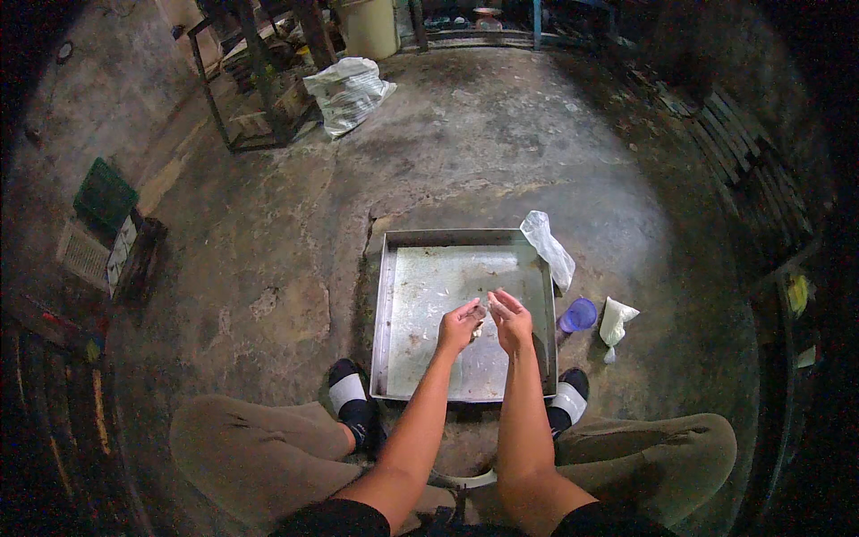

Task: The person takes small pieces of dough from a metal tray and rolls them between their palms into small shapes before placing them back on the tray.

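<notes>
Both hands are held over a square, shallow metal tray (420, 277) on the floor between my feet. My left hand (460, 327) has its fingers bent together toward the right. A small pale bit shows at its lower edge; I cannot make out what it is. Close beside it, my right hand (511, 321) holds its fingers stretched out, tips near those of the left. Pale residue marks the fingertips. Small whitish and brown specks are scattered over the tray's bottom.
A crumpled clear plastic bag (548, 250) hangs over the tray's far right corner. Right of the tray are a purple cup (579, 315) and a small tied bag of white stuff (616, 324). A white sack (347, 94) lies farther off beside a dark metal frame (234, 147).
</notes>
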A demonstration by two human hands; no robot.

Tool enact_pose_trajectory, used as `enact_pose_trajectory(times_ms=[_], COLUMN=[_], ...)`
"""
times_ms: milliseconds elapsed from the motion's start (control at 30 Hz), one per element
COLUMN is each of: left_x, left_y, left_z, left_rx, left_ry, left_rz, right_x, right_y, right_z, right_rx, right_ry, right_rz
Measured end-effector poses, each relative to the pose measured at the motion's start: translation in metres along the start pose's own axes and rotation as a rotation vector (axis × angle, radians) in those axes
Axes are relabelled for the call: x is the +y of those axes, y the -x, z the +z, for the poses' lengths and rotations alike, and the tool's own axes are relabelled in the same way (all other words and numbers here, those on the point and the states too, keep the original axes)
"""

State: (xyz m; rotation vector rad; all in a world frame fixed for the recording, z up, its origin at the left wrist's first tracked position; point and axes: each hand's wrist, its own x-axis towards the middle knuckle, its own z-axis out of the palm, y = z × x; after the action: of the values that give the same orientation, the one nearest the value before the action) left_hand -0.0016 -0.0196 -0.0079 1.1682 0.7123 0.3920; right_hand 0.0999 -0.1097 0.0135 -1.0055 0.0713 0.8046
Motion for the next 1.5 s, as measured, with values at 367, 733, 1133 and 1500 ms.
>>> enact_pose_trajectory(times_ms=[367, 733, 1133, 1500], left_x=[0.020, -0.011, 0.065, 0.059], left_y=[0.008, -0.012, 0.020, 0.023], left_z=[0.019, -0.024, -0.024, -0.021], left_rx=[0.306, -0.136, -0.602, -0.523], left_ry=[-0.270, 0.107, 1.067, 1.096], left_rz=[-0.009, 0.217, -0.179, -0.279], right_x=[0.002, 0.027, -0.023, -0.005], right_y=[0.000, -0.008, 0.015, 0.002], right_z=[-0.001, 0.000, 0.007, 0.000], right_rx=[-0.108, -0.129, -0.409, 0.055], right_ry=[0.350, 0.807, 0.306, 0.240], right_rz=[0.025, -0.045, 0.364, -0.001])
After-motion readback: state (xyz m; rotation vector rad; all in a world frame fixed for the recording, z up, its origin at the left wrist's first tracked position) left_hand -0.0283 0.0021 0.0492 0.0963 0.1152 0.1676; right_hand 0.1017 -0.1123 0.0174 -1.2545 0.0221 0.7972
